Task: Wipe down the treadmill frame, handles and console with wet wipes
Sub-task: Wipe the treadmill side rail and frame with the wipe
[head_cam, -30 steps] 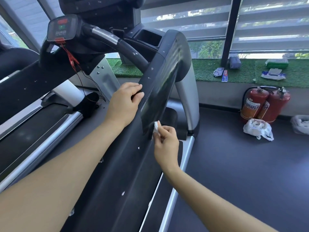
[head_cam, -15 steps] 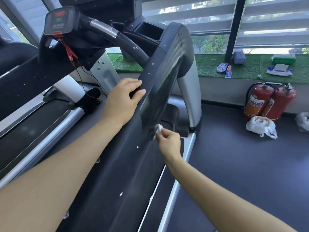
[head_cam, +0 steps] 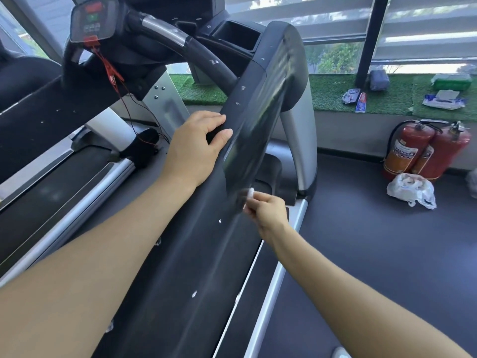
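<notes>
Your right hand (head_cam: 268, 211) pinches a small white wipe (head_cam: 250, 192) at its fingertips, pressed to the outer face of the black side rail (head_cam: 253, 117) low down. Higher on that rail, your left hand (head_cam: 196, 148) rests with fingers curled over its top edge. Beyond stand the console (head_cam: 91, 20), and two red fire extinguishers (head_cam: 426, 148) on the floor (head_cam: 374, 241).

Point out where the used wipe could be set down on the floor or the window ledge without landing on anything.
Bare floor lies between the treadmill's side rail and the white plastic bag. On the green ledge, a free strip runs from the silver upright to the small packets. The ledge's right end is crowded with wipe packs, and the fire extinguishers fill the wall corner.
</notes>
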Available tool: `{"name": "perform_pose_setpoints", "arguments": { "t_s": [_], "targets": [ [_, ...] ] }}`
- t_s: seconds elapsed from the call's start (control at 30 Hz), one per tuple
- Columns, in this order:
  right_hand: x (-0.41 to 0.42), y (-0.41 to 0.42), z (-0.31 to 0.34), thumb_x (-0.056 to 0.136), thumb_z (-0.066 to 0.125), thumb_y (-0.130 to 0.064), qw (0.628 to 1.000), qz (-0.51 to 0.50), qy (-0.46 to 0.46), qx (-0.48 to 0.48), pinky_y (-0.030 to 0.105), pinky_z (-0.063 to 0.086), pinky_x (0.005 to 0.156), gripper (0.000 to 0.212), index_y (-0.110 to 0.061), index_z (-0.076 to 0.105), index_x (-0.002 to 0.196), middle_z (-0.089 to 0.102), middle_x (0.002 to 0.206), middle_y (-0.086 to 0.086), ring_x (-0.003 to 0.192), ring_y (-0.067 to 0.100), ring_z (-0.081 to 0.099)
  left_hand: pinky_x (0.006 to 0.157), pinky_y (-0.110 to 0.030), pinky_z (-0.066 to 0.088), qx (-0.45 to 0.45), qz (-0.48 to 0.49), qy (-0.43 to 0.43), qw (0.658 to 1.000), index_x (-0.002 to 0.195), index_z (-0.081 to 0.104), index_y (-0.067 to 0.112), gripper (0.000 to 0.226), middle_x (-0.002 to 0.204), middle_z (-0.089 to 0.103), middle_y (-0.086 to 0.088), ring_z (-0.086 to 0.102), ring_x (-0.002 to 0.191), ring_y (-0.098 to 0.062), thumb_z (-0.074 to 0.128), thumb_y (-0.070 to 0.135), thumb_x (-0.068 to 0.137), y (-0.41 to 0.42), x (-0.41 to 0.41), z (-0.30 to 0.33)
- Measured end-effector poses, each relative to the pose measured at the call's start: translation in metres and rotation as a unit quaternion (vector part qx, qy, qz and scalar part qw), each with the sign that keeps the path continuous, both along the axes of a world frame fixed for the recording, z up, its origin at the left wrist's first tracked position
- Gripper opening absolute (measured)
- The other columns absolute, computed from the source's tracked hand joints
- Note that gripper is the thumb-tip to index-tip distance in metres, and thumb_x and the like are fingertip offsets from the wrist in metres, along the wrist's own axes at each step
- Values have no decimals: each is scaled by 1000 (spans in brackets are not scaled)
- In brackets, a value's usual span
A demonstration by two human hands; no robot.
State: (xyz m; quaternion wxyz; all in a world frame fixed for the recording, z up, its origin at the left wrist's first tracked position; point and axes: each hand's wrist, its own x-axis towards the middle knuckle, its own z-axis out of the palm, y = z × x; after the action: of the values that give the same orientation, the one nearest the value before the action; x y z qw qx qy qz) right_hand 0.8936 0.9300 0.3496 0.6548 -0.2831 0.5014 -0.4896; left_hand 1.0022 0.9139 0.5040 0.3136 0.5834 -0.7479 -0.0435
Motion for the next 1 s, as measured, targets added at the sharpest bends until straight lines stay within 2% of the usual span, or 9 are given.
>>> {"name": "perform_pose_setpoints", "arguments": {
  "t_s": [0.13,0.23,0.37,0.47,0.53,0.73,0.8,0.93,1.0],
  "targets": [
    [-18,-28,12,85,54,11,996,-78,25,20,19,42,54,16,7,69,90,58,60,5,60,14,50,93,-9,31,-1,0,4,1000,126,61,12,35,129,57,3,51,116,-9,58,26,94,0,0,0],
    [-26,-37,29,89,60,-4,991,-114,68,-10,20,43,53,20,-7,64,69,58,51,-2,50,10,52,90,-5,28,-1,0,7,1000,126,61,12,35,128,57,2,51,116,-10,58,25,94,-1,0,0],
    [-17,8,47,90,63,-22,980,-114,124,-108,30,50,64,23,-11,61,70,62,55,-3,54,10,57,88,-3,27,-2,-4,4,1000,126,60,11,35,128,57,1,51,116,-10,58,25,94,-2,1,-1],
    [-9,45,53,90,64,-21,970,-75,144,-181,32,54,67,18,-10,61,75,63,58,-7,56,7,59,88,-3,26,-6,-2,-6,1000,126,60,11,35,128,57,-1,51,117,-13,57,25,94,-2,1,-1],
    [-12,39,59,89,64,-15,962,-77,160,-206,35,55,68,14,-11,60,76,61,60,-8,56,7,59,88,-3,25,-6,-3,-9,1000,126,60,11,35,128,57,-1,51,117,-13,57,25,94,-2,1,-1],
    [-29,-14,63,90,61,-13,963,-101,194,-159,50,55,75,18,-17,55,74,56,63,-7,60,14,60,88,-4,26,-5,-3,-8,1000,126,61,11,35,128,57,0,52,116,-13,57,25,94,-2,0,-1],
    [-20,8,60,90,62,-14,956,-104,198,-190,47,55,73,14,-13,56,76,58,66,-5,60,12,60,89,-5,27,-8,-3,-9,1000,126,61,11,35,128,57,0,52,116,-13,57,25,94,-2,1,-1],
    [-2,56,58,92,60,-18,950,-63,166,-256,39,53,72,18,-7,54,79,63,78,13,66,19,59,89,-5,27,-8,-2,-9,1000,126,61,11,35,128,57,0,52,116,-13,58,25,94,-3,1,-1],
    [-7,43,63,92,60,-13,948,-72,167,-261,31,51,69,17,-6,53,78,64,75,7,62,12,56,91,-7,28,-7,-3,-11,1000,126,61,11,35,128,57,0,52,117,-13,57,25,94,-2,1,-1]
  ]
}}
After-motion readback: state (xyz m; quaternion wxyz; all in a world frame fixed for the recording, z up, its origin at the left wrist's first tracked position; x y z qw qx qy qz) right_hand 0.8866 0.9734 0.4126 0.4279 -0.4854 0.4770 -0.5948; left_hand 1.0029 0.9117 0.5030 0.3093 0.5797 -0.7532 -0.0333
